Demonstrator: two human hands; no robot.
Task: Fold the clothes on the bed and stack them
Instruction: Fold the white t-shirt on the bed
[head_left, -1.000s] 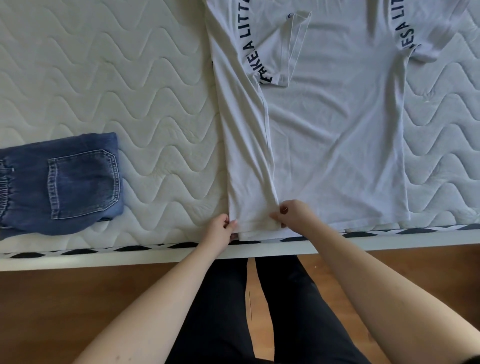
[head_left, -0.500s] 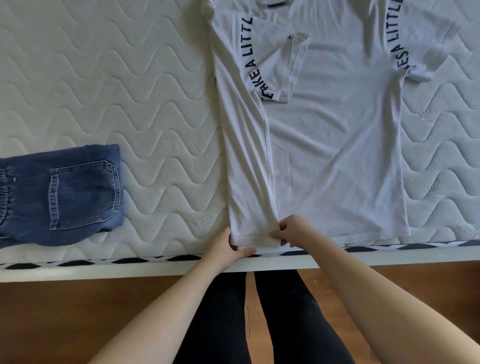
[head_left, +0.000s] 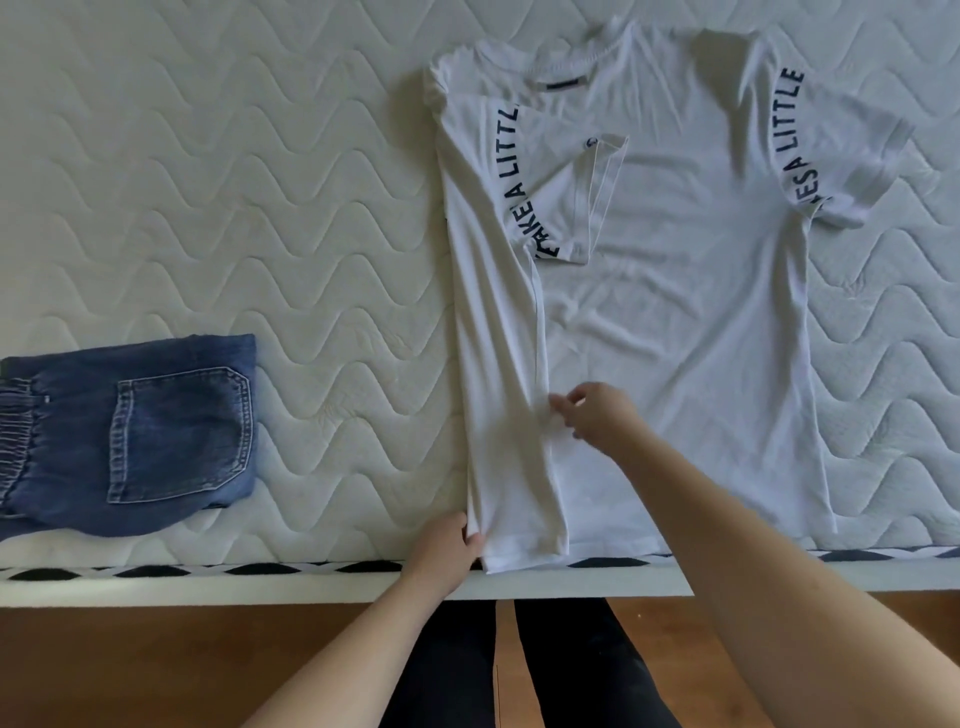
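Two hands are working a white T-shirt (head_left: 675, 322) lying flat on the bed (head_left: 208, 208): left hand (head_left: 449, 540) fingers pinching the hem corner, right hand (head_left: 597, 410) fingers loosely curled, touching the folded edge. Light, limp cloth; best gripped at hem and shoulder. Folded jeans (head_left: 130, 436) are lying well left of the fingers.

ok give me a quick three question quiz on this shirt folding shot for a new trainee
1. True or false: both sleeves of the white t-shirt are already folded inward.
2. Which hand grips the shirt's bottom hem at the mattress edge? A) left hand B) right hand C) neither
3. Fill in: the folded jeans lie to the ___ of the shirt in the head view.

Key
1. False: only the sleeve on the picture's left is folded in; the other lies spread out.
2. A. The right hand sits higher, on the edge of the folded-over strip.
3. Left, apart from the shirt.
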